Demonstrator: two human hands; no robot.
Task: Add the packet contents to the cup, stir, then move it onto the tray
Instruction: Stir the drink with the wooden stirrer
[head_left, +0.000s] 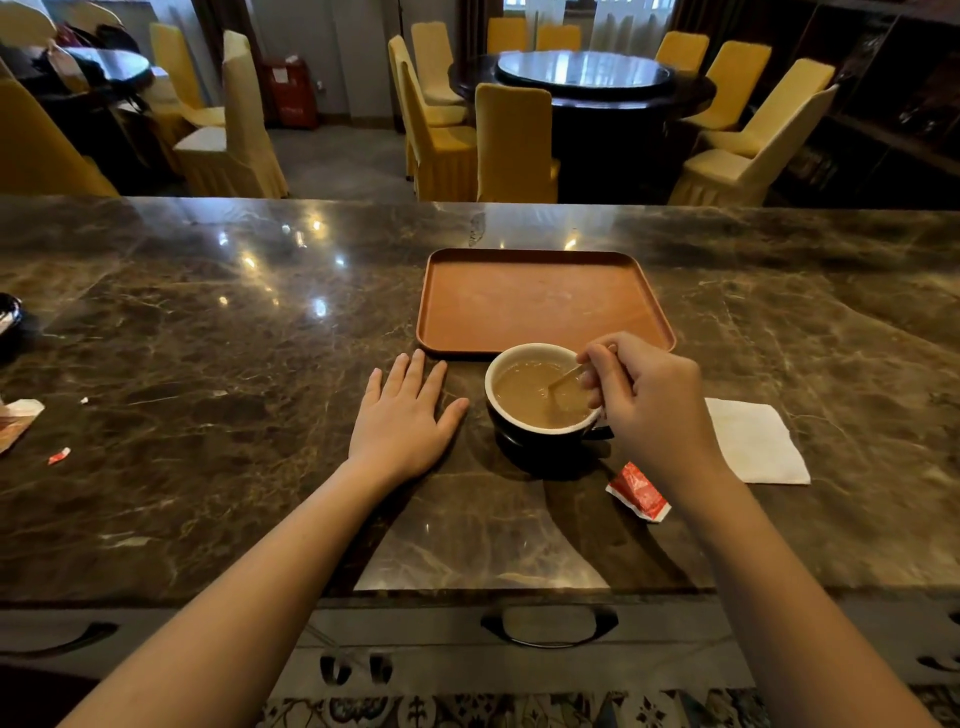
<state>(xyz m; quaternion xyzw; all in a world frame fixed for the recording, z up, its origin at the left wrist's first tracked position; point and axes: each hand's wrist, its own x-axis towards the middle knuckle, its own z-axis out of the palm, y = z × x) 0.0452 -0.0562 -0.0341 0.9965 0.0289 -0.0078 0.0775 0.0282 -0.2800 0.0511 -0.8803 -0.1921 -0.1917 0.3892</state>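
Observation:
A dark cup (524, 441) with a white inside stands on the marble counter, filled with light brown drink. My right hand (649, 400) hovers over its right rim, shut on a thin stirrer (563, 376) whose lower end dips into the drink. My left hand (402, 415) lies flat on the counter just left of the cup, fingers apart, holding nothing. A brown tray (540, 301) sits directly behind the cup, touching or nearly touching it. A torn red packet (639, 491) lies on the counter near my right wrist.
A white napkin (753, 439) lies right of the cup. Torn packet scraps (58, 455) and another wrapper (18, 421) sit at the far left, beside a dark object (8, 317) at the left edge. Yellow-covered chairs and round tables stand beyond the counter.

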